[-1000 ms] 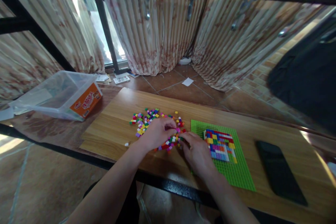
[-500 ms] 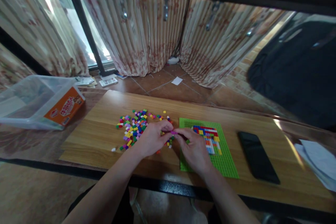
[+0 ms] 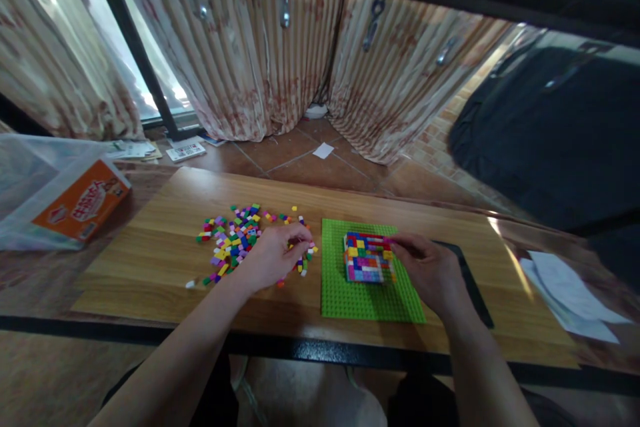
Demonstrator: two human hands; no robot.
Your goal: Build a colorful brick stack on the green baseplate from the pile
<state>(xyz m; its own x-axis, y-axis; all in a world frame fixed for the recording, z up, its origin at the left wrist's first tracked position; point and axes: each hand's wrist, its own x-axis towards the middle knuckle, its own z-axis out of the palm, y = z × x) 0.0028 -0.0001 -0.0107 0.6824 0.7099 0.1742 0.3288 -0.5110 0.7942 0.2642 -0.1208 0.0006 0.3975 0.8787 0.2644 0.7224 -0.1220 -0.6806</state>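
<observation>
My right hand (image 3: 433,273) pinches a small magenta brick (image 3: 391,241) at the far right corner of a built block of multicoloured bricks (image 3: 367,260). That block stands on a green studded baseplate (image 3: 335,303). Over the right side of a pile of loose coloured bricks (image 3: 233,240) is my left hand (image 3: 275,257), its thumb and fingers drawn together. A bit of pink shows by the left fingertips, too small to tell whether it is held.
A dark phone (image 3: 470,283) lies right of the baseplate, partly behind my right hand. White papers (image 3: 570,293) rest at the table's right end. On the left stands a clear plastic box (image 3: 50,167) with an orange label. A white brick (image 3: 190,284) lies apart from the pile.
My hands met at a magenta brick over the pile's right side; now they are apart. The right hand has carried the brick right to the built block. The view has turned right.
</observation>
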